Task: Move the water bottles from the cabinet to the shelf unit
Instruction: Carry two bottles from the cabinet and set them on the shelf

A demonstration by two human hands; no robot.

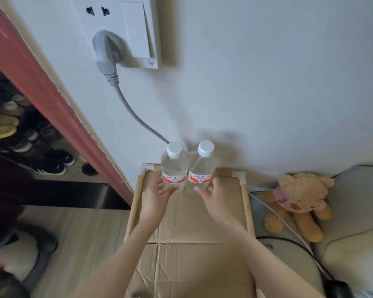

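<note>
Two bottles, the left bottle (pixel 174 168) and the right bottle (pixel 201 168), stand side by side, touching, at the back of the cardboard top (pixel 202 222) by the wall. My left hand (pixel 154 197) and right hand (pixel 214 195) sit apart, fingers loose, each just touching its bottle. I think both are placed now. I see no more bottles.
</note>
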